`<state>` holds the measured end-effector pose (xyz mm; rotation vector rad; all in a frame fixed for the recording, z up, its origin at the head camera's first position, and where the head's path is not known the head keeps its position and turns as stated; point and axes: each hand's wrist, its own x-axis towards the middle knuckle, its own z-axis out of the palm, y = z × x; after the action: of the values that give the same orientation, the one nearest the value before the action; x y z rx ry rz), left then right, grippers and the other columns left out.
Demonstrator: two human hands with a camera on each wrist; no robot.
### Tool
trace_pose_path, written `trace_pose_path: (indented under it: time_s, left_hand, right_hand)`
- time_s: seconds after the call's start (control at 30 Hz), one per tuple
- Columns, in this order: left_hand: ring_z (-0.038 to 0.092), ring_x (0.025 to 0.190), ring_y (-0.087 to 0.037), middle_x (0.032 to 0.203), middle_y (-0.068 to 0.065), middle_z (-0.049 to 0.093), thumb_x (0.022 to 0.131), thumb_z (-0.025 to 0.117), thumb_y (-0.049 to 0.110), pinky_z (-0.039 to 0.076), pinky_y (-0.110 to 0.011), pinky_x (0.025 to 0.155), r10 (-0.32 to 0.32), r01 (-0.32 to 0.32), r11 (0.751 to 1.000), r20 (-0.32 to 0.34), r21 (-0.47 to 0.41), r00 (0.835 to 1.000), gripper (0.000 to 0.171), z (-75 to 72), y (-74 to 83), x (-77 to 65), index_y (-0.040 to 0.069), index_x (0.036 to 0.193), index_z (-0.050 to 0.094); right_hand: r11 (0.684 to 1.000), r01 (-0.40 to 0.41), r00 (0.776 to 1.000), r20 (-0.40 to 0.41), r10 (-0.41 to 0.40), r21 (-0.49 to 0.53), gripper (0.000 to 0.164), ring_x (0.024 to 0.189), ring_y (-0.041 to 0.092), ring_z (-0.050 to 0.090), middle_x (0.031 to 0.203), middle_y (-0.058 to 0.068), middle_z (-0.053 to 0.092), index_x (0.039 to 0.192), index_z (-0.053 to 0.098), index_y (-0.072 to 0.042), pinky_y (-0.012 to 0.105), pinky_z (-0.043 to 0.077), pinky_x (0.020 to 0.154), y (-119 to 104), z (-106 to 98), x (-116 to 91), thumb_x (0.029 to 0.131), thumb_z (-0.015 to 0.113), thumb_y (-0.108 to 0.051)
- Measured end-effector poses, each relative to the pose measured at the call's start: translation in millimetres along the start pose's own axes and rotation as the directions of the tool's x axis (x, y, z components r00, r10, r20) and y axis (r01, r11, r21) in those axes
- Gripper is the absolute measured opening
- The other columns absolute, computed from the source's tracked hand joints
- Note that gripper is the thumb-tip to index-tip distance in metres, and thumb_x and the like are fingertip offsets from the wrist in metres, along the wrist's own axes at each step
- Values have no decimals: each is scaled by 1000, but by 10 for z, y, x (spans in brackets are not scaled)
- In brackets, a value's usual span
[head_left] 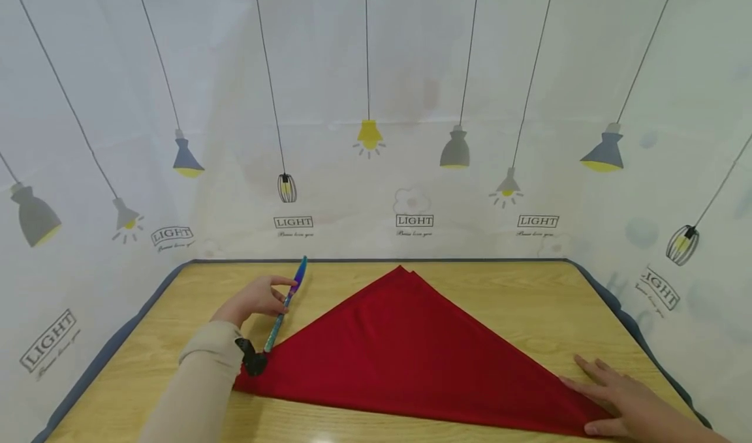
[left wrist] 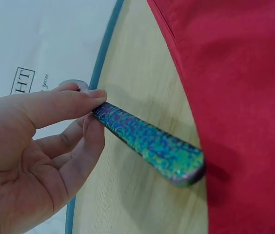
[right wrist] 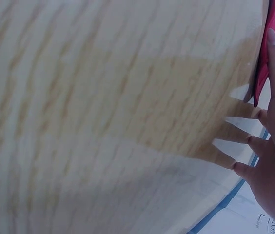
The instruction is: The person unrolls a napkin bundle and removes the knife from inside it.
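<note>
A red cloth napkin (head_left: pixel 399 351), folded into a wide triangle, lies with its point toward the back of the table. My left hand (head_left: pixel 258 297) pinches a table knife (head_left: pixel 275 331) between thumb and fingers beside the napkin's left slope. The knife has a shiny blue-purple blade pointing to the back and a mottled green-blue handle, whose end reaches over the napkin's edge in the left wrist view. My right hand (head_left: pixel 631 400) rests at the napkin's right corner with fingers spread, touching the cloth and the table.
The wooden table (head_left: pixel 493 299) has a dark blue border (head_left: pixel 376 259) along its far and side edges. White wall sheets (head_left: pixel 329 71) printed with hanging lamps enclose it at the back and on both sides.
</note>
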<state>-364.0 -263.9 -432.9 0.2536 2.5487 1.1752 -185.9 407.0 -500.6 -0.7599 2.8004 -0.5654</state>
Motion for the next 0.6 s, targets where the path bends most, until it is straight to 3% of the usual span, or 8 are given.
trace_pose_path:
  time_s: [0.23,0.33,0.4,0.43,0.47,0.5,0.57,0.6]
  left_hand:
    - [62,75,-18,98,-19,63,79,71,-10,56,-32,65,-2,2,1000,1,13,1000,61,-59,-83,56,-9,136,49]
    - [59,69,-16,92,-17,62,77,71,-12,53,-29,60,3,-3,1000,0,1,1000,62,-79,-130,73,-9,135,50]
    - [57,66,-15,88,-13,61,77,72,-12,52,-28,58,7,-7,1000,-2,7,1000,61,-84,-160,80,-10,134,51]
    - [57,65,-14,86,-12,61,76,72,-12,51,-27,57,11,-11,1000,0,11,1000,61,-85,-172,82,-11,133,51]
    - [56,64,-14,83,-11,60,76,72,-12,51,-27,57,10,-10,1000,-2,6,1000,61,-82,-182,86,-11,133,51]
    - [55,63,-13,81,-9,60,75,72,-13,50,-27,56,11,-11,1000,-3,5,1000,61,-79,-189,86,-11,133,51]
    - [52,60,-13,77,-8,58,75,72,-13,49,-27,54,14,-14,1000,-9,0,1000,62,-72,-196,88,-12,133,50]
    - [52,60,-13,76,-7,58,74,71,-14,49,-27,54,16,-16,1000,-12,-2,1000,62,-69,-201,91,-13,133,50]
  right_hand:
    - [1000,14,1000,-17,-14,4,66,122,66,25,158,-5,15,147,44,-30,82,27,81,-12,6,-23,88,64,-49]
    - [1000,28,999,-26,-28,-8,66,124,64,25,159,-4,16,148,44,-29,81,29,80,-27,10,-27,88,64,-50]
    - [999,46,998,-46,-47,-22,66,140,46,15,159,-5,18,148,45,-28,79,32,80,-31,15,-36,88,64,-50]
    - [998,61,997,-50,-62,-30,67,141,45,16,159,-5,17,148,44,-27,79,33,79,-35,14,-39,88,64,-49]
    - [997,71,996,-58,-73,-36,67,146,32,8,159,-6,17,148,44,-27,78,34,78,-37,14,-44,88,64,-49]
    - [996,75,995,-66,-78,-38,66,145,17,1,158,-9,17,147,45,-26,78,34,78,-37,13,-49,88,64,-50]
    - [996,76,994,-74,-79,-41,66,139,1,-4,158,-7,19,147,45,-27,77,35,79,-43,7,-60,88,64,-50]
    - [996,75,994,-72,-78,-42,66,138,0,-4,158,-7,19,147,45,-27,78,34,79,-45,3,-64,88,64,-50]
